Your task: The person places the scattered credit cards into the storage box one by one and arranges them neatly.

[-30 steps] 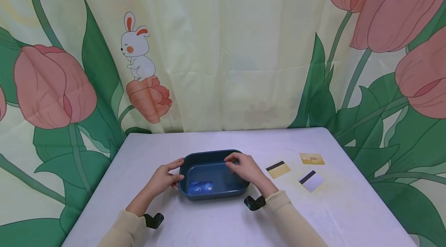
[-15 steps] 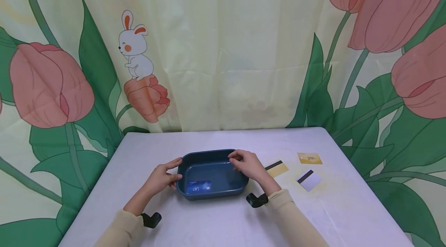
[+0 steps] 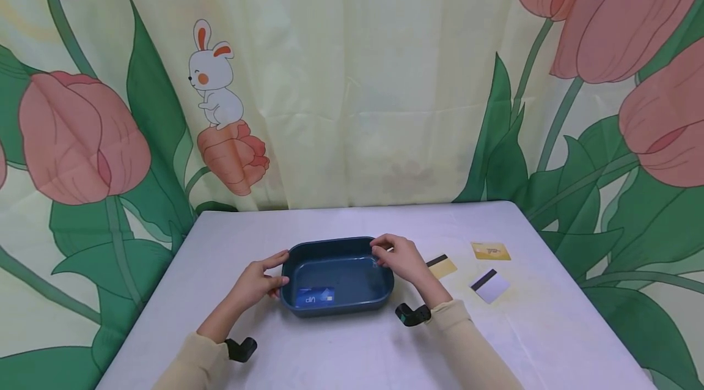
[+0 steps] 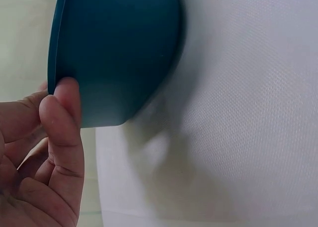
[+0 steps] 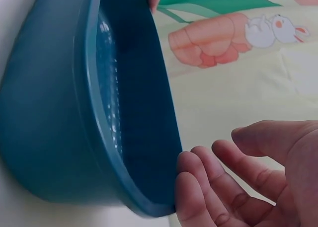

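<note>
Both hands are on the blue tray [image 3: 379, 283] in the middle of the tabletop [image 3: 341, 353]. The left hand [image 3: 254, 283] is at the tray's left end, thumb against the outer wall and fingers [image 4: 62, 132] curled there; the left wrist view shows the thumb pressed on the blue side just under the rim. The right hand [image 3: 400, 258] sits at the far right corner of the tray, fingers [image 5: 198, 187] loosely bent and touching the rim; from the right wrist view they lie against the lip rather than wrapping it, and I cannot tell whether the thumb closes on it.

Inside the tray, a blue card [image 3: 315, 296] lies flat on the floor near the front left part, white lettering showing. The tray itself sits level on the tabletop.

Off to the right, three more cards rest on the tabletop, well apart from the tray: a gold card with a dark stripe [image 3: 444, 266] just beside the right hand, a yellow card [image 3: 491, 250] farther back, and a white card with a dark stripe [image 3: 489, 285] nearer the front. Behind it all hangs a curtain [image 3: 352, 72] printed with tulips and a rabbit.
</note>
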### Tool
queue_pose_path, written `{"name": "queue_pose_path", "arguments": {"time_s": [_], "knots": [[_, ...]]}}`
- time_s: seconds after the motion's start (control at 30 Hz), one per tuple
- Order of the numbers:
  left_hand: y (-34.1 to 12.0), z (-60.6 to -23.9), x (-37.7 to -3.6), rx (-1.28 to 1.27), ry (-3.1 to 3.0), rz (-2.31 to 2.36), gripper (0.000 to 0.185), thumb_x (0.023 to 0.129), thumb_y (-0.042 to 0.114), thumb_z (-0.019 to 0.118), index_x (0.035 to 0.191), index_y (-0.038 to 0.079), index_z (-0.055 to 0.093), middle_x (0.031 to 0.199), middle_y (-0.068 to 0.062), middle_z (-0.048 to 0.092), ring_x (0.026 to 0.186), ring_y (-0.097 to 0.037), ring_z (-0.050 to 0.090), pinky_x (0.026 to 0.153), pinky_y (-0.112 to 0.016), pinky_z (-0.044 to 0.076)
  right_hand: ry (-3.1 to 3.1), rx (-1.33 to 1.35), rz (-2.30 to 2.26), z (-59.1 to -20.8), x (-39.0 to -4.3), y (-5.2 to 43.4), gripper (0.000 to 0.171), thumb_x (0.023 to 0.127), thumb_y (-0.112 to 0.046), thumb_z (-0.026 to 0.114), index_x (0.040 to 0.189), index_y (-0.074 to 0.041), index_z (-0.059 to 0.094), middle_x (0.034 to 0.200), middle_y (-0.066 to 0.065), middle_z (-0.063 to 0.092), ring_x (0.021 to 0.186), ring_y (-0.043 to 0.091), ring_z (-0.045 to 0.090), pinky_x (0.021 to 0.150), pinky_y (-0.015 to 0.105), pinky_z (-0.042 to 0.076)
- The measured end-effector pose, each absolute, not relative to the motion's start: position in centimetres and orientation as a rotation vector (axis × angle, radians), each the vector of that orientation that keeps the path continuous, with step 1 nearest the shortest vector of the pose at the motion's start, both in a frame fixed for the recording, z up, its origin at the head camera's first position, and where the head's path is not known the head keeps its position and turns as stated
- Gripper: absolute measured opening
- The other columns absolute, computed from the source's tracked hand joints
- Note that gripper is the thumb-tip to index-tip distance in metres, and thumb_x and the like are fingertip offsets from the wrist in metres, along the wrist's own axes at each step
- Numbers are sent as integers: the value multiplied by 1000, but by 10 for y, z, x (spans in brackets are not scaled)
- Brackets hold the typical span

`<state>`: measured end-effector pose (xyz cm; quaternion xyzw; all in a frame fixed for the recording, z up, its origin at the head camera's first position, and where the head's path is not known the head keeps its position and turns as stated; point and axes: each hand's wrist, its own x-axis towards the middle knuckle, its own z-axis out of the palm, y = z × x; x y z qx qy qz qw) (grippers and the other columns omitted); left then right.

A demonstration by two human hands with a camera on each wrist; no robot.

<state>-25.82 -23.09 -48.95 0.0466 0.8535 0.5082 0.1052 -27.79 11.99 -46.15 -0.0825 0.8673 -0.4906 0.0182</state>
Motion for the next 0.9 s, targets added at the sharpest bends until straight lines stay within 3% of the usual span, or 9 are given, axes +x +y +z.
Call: {"name": "queue_pose_path", "arguments": {"time_s": [0.4,0.53,0.77,0.9], "knots": [[-229,-494,-257,56,2517,1521,64,95,1,72,154,7,49,163,-11,41,58,-20,61,60,-30,57,2724,-119,-1507,-466,-280,133,21,100,-15,65,116,-4,74,96,6,75,74,16,71,71,31,61],[-228,-494,-257,50,2515,1520,63,95,1,72,154,7,49,163,-11,41,58,-20,61,60,-31,57,2726,-89,-1497,-469,-279,137,21,101,-16,64,117,-6,74,97,7,75,75,16,71,73,32,62],[-228,-491,-257,54,2517,1512,64,95,2,72,154,7,49,163,-11,41,58,-20,61,59,-31,57,2727,-61,-1489,-469,-279,143,20,102,-16,63,116,-6,74,98,8,75,83,27,75,75,33,62],[-228,-490,-257,60,2517,1512,64,94,2,73,153,6,49,162,-12,41,57,-20,61,59,-30,57,2740,-50,-1478,-471,-280,146,20,102,-17,63,116,-6,73,97,7,76,80,22,74,73,31,62]]}}
